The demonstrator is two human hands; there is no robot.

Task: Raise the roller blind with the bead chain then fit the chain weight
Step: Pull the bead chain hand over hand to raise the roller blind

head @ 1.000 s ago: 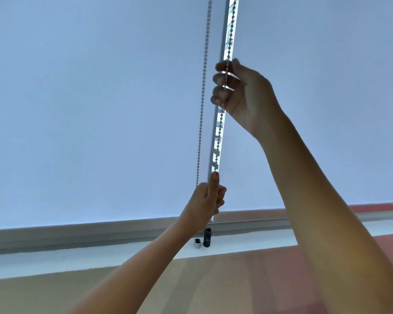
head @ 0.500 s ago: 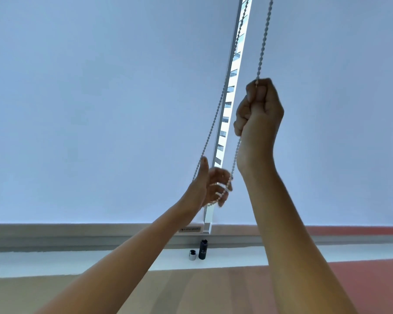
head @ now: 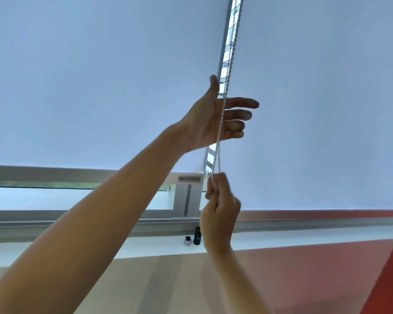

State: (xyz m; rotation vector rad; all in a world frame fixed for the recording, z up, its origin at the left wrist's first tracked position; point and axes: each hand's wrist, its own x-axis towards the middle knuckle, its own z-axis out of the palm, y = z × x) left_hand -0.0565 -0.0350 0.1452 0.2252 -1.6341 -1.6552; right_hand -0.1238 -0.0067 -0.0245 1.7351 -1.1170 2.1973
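Beside the blind (head: 100, 87), right hand (head: 220, 211) grips chain (head: 230, 60).

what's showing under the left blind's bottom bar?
Below the bottom bar: a strip of window glass with a sliver of greenery, and a grey frame post carrying a label, text unreadable. The left arm covers part of the strip.

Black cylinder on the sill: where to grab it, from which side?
Best guess: pinch the black upright cylinder round its upper half, coming from above and the room side. It stands on end on the white sill, with the grey window frame close behind. The small silver cap sits near its left, so a side approach looks cramped.
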